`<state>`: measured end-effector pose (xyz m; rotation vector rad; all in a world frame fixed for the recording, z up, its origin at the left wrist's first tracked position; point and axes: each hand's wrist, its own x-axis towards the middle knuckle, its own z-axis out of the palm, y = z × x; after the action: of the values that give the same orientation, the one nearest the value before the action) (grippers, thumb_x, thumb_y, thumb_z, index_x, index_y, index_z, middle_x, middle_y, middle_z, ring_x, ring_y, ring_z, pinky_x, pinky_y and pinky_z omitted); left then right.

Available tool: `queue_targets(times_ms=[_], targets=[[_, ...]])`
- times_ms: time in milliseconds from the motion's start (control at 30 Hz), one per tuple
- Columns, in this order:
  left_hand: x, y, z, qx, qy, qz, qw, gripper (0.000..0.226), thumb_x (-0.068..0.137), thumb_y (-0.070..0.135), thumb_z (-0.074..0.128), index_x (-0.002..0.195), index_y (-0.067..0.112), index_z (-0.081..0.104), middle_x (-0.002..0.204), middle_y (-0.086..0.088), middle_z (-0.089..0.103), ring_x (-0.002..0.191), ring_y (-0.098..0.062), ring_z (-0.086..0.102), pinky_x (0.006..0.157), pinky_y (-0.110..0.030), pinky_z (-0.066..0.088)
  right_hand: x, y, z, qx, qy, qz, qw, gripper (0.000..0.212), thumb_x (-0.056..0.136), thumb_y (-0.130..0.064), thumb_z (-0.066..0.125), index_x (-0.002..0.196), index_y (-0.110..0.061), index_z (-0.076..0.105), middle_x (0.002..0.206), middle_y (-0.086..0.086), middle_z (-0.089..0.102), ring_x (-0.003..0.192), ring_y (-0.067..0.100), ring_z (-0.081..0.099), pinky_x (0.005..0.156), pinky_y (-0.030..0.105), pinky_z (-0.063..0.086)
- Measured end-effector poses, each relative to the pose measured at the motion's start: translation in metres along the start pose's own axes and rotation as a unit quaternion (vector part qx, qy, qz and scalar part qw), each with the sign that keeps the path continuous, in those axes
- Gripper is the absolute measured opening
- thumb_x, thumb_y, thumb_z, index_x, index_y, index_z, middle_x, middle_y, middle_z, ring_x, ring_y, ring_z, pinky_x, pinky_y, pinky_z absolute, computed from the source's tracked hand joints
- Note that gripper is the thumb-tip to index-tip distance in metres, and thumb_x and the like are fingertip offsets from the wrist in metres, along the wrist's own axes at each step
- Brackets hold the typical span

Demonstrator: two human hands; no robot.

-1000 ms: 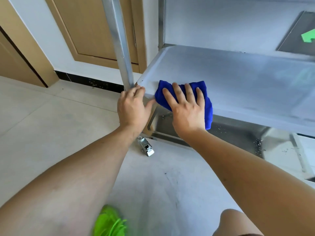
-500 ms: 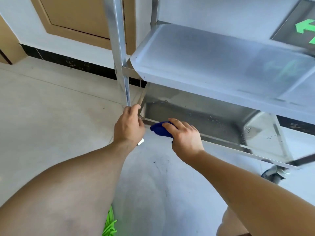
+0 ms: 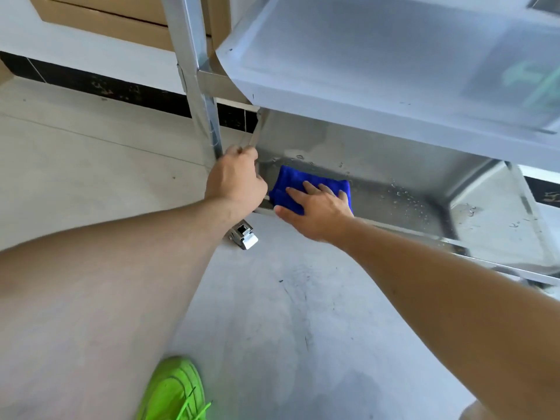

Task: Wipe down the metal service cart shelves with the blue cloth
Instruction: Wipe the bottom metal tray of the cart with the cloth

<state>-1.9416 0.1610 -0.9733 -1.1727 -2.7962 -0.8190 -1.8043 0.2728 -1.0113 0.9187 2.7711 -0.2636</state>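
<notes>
**Blue cloth pressed flat on the cart's bottom shelf**

Head view: The blue cloth point(image 3: 303, 184) is a folded, plush pad of saturated royal blue, roughly rectangular, lying on the left end of the lower shelf point(image 3: 394, 189) just inside its front lip. The right hand point(image 3: 315, 209) lies palm-down on top of it, fingers spread and nearly straight, pressing rather than gripping; the thumb lies along the shelf's front edge. The left hand point(image 3: 236, 183) is curled closed around the foot of the upright post point(image 3: 197, 74) at the shelf's corner, though the fingers wrap out of sight behind the metal.

The lower shelf is a shallow stainless tray with raised walls, dull grey and speckled with water droplets. The upper shelf point(image 3: 378, 68) is smooth, pale brushed metal with a rounded corner and folded-down edge, carrying a hazy green reflection at right. A shiny caster bracket point(image 3: 244, 234) shows below the left wrist, its wheel hidden. The floor point(image 3: 288, 313) is matte grey. A neon green shoe point(image 3: 172, 389) is cut off by the bottom edge. The cart's right side runs out of frame, and motion blur softens its far end.
</notes>
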Motion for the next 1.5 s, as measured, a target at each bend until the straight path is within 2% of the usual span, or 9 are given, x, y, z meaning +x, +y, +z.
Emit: queue_targets(times_ms=[100,267,367,467,700,833,933,1300,1500], targets=[[0.005,-0.009,0.019,0.012,-0.026,0.045,0.999,0.029,0.087,0.012,0.054,0.115,0.010,0.061,0.116,-0.012,0.058,0.102,-0.031,0.058,0.082,-0.039,0.052,0.025,0.002,0.017,0.005,0.004,-0.001,1.000,0.077,0.088,-0.083,0.008,0.155,-0.047,0.022,0.168,0.000,0.013,0.153,0.034,0.006,0.118,0.063,0.006],[0.017,-0.022,0.051,0.010,-0.071,0.051,0.996,0.026,0.093,0.017,0.048,0.116,0.009,0.059,0.116,-0.010,0.060,0.108,-0.029,0.055,0.086,-0.039,0.048,0.046,-0.008,0.032,-0.002,0.031,-0.035,0.999,0.077,0.085,-0.080,-0.001,0.156,-0.051,0.011,0.170,-0.005,0.003,0.154,0.030,-0.005,0.120,0.061,-0.006],[0.027,-0.026,0.066,-0.020,-0.061,0.005,0.998,0.032,0.097,0.025,0.045,0.124,0.013,0.059,0.120,-0.011,0.062,0.111,-0.030,0.055,0.089,-0.036,0.045,0.050,-0.017,0.041,0.004,0.046,-0.090,0.995,0.072,0.088,-0.074,0.003,0.156,-0.049,0.012,0.169,-0.009,0.004,0.155,0.027,-0.005,0.121,0.058,-0.008],[0.031,-0.025,0.077,-0.036,-0.040,-0.011,0.998,0.037,0.098,0.032,0.045,0.126,0.013,0.059,0.124,-0.010,0.062,0.117,-0.029,0.051,0.094,-0.035,0.042,0.071,-0.016,0.035,-0.004,0.036,-0.099,0.994,0.071,0.091,-0.070,0.015,0.157,-0.046,0.014,0.169,-0.013,0.001,0.155,0.024,-0.007,0.121,0.057,-0.008],[0.029,-0.030,0.088,0.002,0.016,0.019,1.000,0.043,0.099,0.035,0.040,0.134,0.012,0.049,0.123,-0.012,0.062,0.113,-0.030,0.054,0.094,-0.040,0.046,0.141,-0.004,0.016,-0.005,0.063,-0.042,0.997,0.062,0.095,-0.070,0.016,0.155,-0.055,0.009,0.169,-0.012,0.002,0.155,0.025,-0.007,0.122,0.058,-0.005],[0.020,-0.040,0.097,0.103,-0.010,0.066,0.992,0.047,0.099,0.036,0.033,0.136,0.011,0.045,0.137,-0.010,0.051,0.128,-0.027,0.042,0.106,-0.039,0.038,0.177,0.002,0.007,-0.005,0.073,-0.002,0.997,0.061,0.099,-0.070,0.015,0.157,-0.051,0.011,0.169,-0.011,0.001,0.155,0.026,-0.005,0.122,0.059,-0.003],[0.016,-0.043,0.100,0.140,-0.019,0.078,0.987,0.049,0.099,0.035,0.026,0.136,0.010,0.045,0.141,-0.012,0.046,0.134,-0.028,0.037,0.108,-0.040,0.034,0.204,0.005,0.001,-0.018,0.084,0.026,0.996,0.059,0.101,-0.066,0.015,0.157,-0.049,0.009,0.170,-0.009,-0.001,0.155,0.029,-0.006,0.121,0.061,-0.004],[0.018,-0.042,0.105,0.151,-0.018,0.067,0.986,0.050,0.097,0.034,0.026,0.135,0.009,0.046,0.143,-0.013,0.044,0.134,-0.031,0.035,0.109,-0.039,0.027,0.280,0.014,-0.022,-0.021,0.125,0.098,0.987,0.062,0.102,-0.060,0.014,0.160,-0.039,0.008,0.170,0.003,0.008,0.154,0.035,0.002,0.121,0.060,0.001],[0.021,-0.041,0.105,0.166,-0.020,0.071,0.983,0.047,0.097,0.032,0.028,0.133,0.010,0.048,0.139,-0.011,0.046,0.130,-0.030,0.037,0.107,-0.039,0.028,0.276,0.012,-0.020,-0.032,0.107,0.105,0.988,0.061,0.100,-0.063,0.013,0.158,-0.047,0.002,0.170,-0.004,-0.001,0.153,0.043,-0.003,0.118,0.067,-0.001]])
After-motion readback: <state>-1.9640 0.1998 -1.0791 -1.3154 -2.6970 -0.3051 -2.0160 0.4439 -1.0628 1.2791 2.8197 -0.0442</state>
